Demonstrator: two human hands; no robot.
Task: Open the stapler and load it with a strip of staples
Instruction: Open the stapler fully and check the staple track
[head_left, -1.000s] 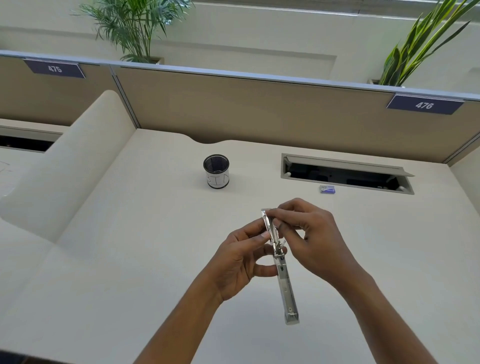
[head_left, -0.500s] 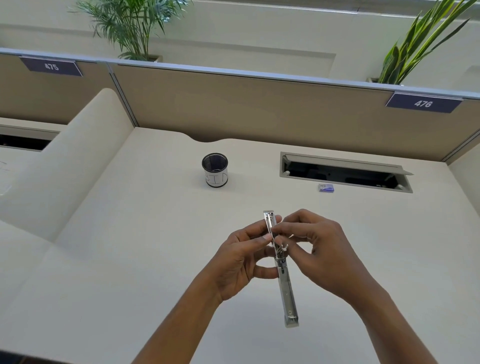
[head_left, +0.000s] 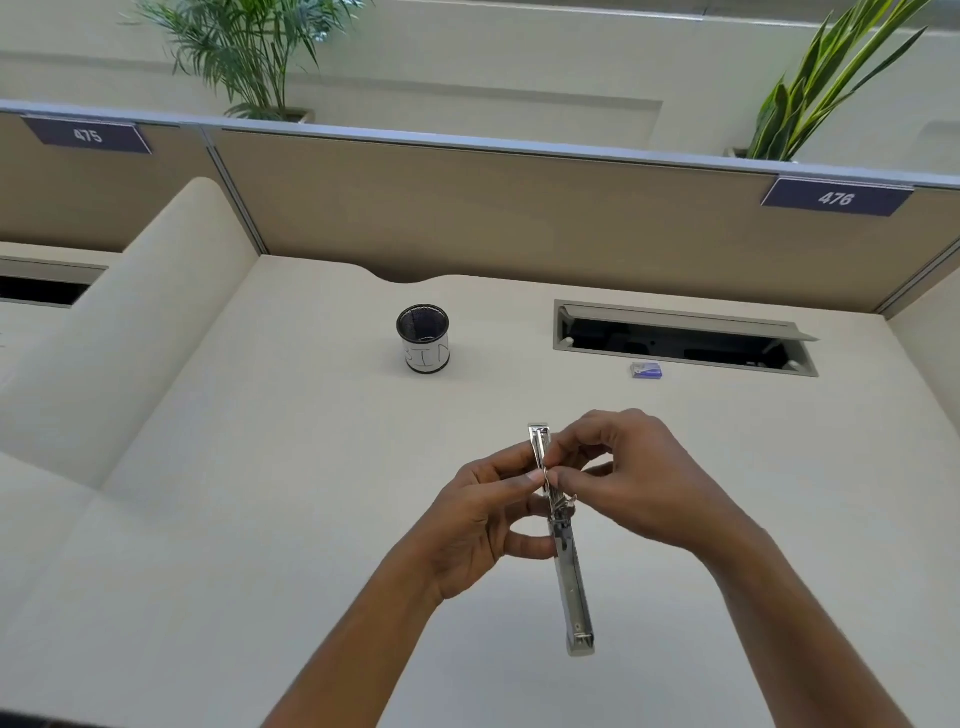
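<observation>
Stapler (head_left: 563, 540), chrome, was held in the air above the table (head_left: 260, 519), swung fully open so that its two arms formed one long line running away from the camera. Left hand (head_left: 480, 525) gripped it from the left near the hinge, thumb and forefinger closed on the upper arm, remaining fingers curled against the lower arm. Right hand (head_left: 631, 483) was closed in a pinch at the right side of the upper arm, fingertips meeting the left thumb at the metal; whether a staple strip lay between those fingertips could not be told. The near end of the stapler hung free, pointing toward the camera. Beyond the hands, a small blue staple box (head_left: 647, 370) lay on the table just in front of an open cable tray (head_left: 680, 338) recessed in the surface. To the left of that stood a black mesh cup (head_left: 423, 338) with a white label, well apart from the box. A tan partition (head_left: 493, 208) closed the back of the table, carrying number plates 475 (head_left: 87, 136) and 476 (head_left: 836, 197); two plants rose behind it.
</observation>
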